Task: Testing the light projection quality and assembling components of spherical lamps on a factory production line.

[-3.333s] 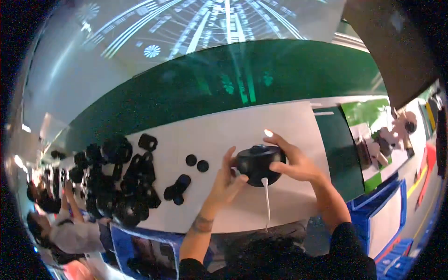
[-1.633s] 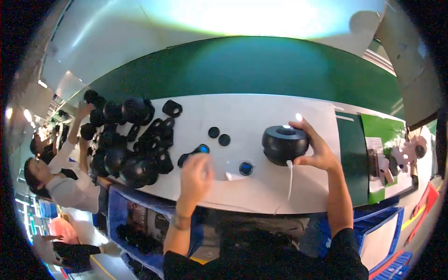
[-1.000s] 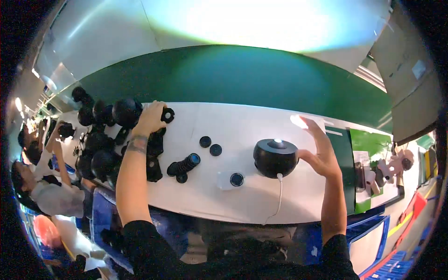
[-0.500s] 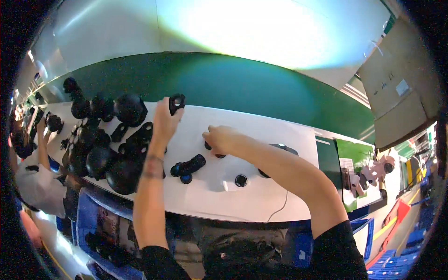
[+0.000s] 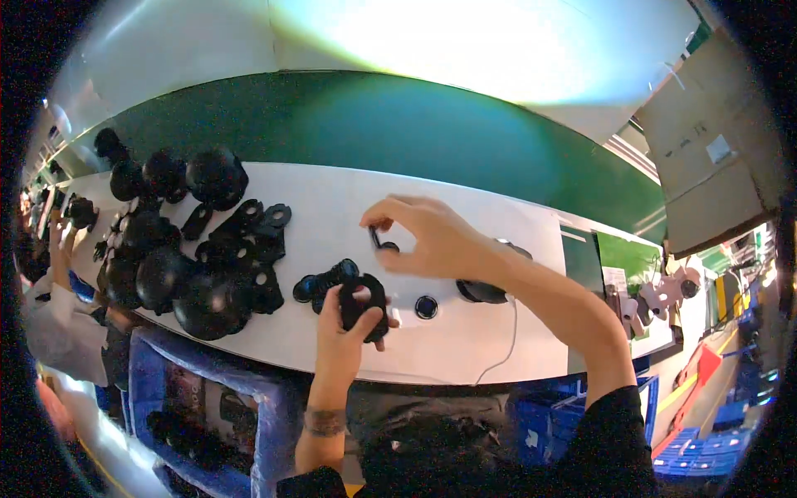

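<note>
My left hand (image 5: 342,332) grips a flat black plate with a round hole (image 5: 364,309) over the front part of the white table. Just beyond it, my right hand (image 5: 427,241) pinches a small dark round piece (image 5: 375,237) between thumb and fingers; it is blurred. Left of the held plate lies a row of short black cylinders (image 5: 332,280), partly hidden by my left hand. A small black round cap (image 5: 426,307) rests on the table to the right. Several more black plates with holes (image 5: 267,222) lie farther left.
Large black domes (image 5: 214,305) crowd the table's left side. A dark device (image 5: 483,290) with a grey cable (image 5: 508,349) stands under my right forearm. Blue crates (image 5: 270,432) sit below the front edge. At far left, another person's arm (image 5: 60,257) reaches over the table.
My left hand has brought the plate from the other plates at the back toward me and right. My right hand has lifted slightly with the small dark piece.
</note>
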